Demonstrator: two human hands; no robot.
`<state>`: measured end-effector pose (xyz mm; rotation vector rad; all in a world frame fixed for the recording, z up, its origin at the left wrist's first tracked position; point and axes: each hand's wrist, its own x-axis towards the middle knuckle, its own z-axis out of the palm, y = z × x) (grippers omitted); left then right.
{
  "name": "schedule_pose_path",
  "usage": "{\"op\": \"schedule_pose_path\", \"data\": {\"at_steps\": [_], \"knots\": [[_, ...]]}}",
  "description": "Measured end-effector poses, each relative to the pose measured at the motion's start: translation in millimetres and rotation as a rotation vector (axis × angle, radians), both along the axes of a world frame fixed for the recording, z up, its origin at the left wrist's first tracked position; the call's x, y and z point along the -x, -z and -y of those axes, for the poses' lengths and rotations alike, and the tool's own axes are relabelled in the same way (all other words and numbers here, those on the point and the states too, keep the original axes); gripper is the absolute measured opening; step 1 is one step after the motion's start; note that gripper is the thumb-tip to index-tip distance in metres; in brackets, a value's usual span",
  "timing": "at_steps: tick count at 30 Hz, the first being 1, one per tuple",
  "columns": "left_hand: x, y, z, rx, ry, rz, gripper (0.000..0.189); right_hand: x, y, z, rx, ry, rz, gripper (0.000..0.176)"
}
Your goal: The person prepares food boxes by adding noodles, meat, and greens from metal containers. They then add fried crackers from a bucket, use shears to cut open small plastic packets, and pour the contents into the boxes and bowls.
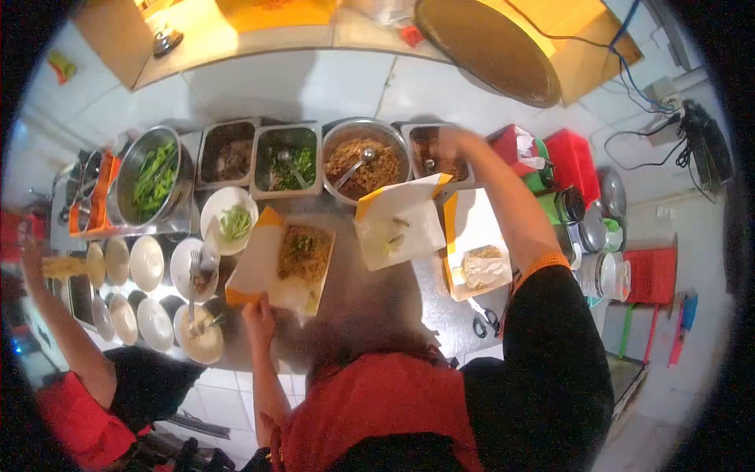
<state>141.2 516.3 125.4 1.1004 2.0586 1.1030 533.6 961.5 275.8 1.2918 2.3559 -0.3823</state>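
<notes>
My left hand [258, 315] is closed at the lower edge of a white and yellow takeaway box [253, 263] holding noodles and chopped greens [303, 250]. My right hand [454, 145] is over a metal tray of brown food [429, 154]; its fingers are blurred, so any grip is unclear. Between my hands lies an open box [421, 232] with a few green pieces. Below my right forearm, another open box [472, 216] contains a whitish wrapped item [484, 269]. A metal bowl of minced food [338, 167] with a ladle stands left of the tray.
Trays of chopped greens [297, 161] and dark food [230, 154] stand behind, beside a bowl of green vegetables [160, 173]. Several small bowls [147, 263] line the left. Scissors [484, 321] lie near the front edge. A co-worker's arm [71, 334] reaches in at far left.
</notes>
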Motion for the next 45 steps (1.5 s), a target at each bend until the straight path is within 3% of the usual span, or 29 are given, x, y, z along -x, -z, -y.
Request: {"op": "schedule_pose_path", "data": {"at_steps": [2,4,6,8,10,12,14,15,17,18,20,22,24,25,27,28,30,31,33,37,39,41,45], "knots": [[2,-17,1,0.352,0.121,-0.134,0.030,-30,59,6,0.011,0.144,0.136,0.046],[-5,-3,5,0.263,0.134,-0.235,0.029,-31,49,27,0.007,0.187,0.092,0.043],[-14,-1,6,-0.036,0.049,-0.039,0.032,-37,54,35,0.011,0.099,0.075,0.049],[-18,-4,9,0.032,0.046,-0.041,0.033,-31,58,37,-0.050,0.147,0.059,0.045],[-16,5,13,0.086,0.029,-0.044,0.035,-28,81,20,-0.026,0.251,-0.117,0.040],[-9,16,18,0.276,0.043,-0.193,0.038,-21,82,16,0.076,0.183,-0.189,0.040],[-17,15,16,0.187,-0.005,-0.160,0.037,-11,69,15,0.409,0.002,-0.043,0.036],[-24,10,15,0.106,-0.048,-0.120,0.036,-11,76,11,0.408,-0.004,-0.048,0.036],[-28,9,15,0.088,-0.019,-0.226,0.038,-6,96,-4,0.143,0.089,0.165,0.029],[-29,8,15,0.075,0.014,-0.327,0.040,-6,80,3,0.139,0.082,0.157,0.029],[-41,1,14,0.115,-0.076,-0.210,0.040,-10,31,27,-0.286,0.277,-0.137,0.025],[-43,3,17,0.156,-0.161,-0.091,0.041,-17,54,18,-0.284,0.247,-0.159,0.028],[-42,17,18,0.052,-0.114,-0.333,0.041,-27,70,18,-0.255,0.089,-0.166,0.025],[-49,5,14,0.053,-0.118,-0.335,0.041,-35,89,2,-0.254,0.085,-0.168,0.025],[-69,-34,0,0.175,-0.196,-0.161,0.039,-52,127,-37,-0.074,-0.509,-0.001,0.020],[-71,-30,1,0.176,-0.190,-0.163,0.039,-53,104,-26,-0.073,-0.503,-0.002,0.020],[-72,-13,0,0.002,-0.202,-0.107,0.039,-58,53,-10,0.575,0.574,-0.440,0.016],[-71,-9,-1,0.003,-0.201,-0.106,0.039,-62,47,-7,0.576,0.575,-0.439,0.016],[-68,-5,0,0.038,-0.182,0.026,0.040,-76,38,0,0.763,0.808,-0.712,0.014],[-68,3,-2,0.006,-0.197,-0.073,0.041,-90,6,19,0.664,0.892,-0.786,0.014],[-64,10,3,0.056,-0.226,-0.023,0.039,-87,-18,33,0.471,0.834,-0.897,0.012],[-62,16,3,-0.027,-0.178,-0.159,0.039,-76,-51,53,0.485,0.776,-0.961,0.012],[-61,16,1,-0.047,-0.189,0.002,0.041,-24,-103,110,0.582,0.657,-1.058,0.012]]}}
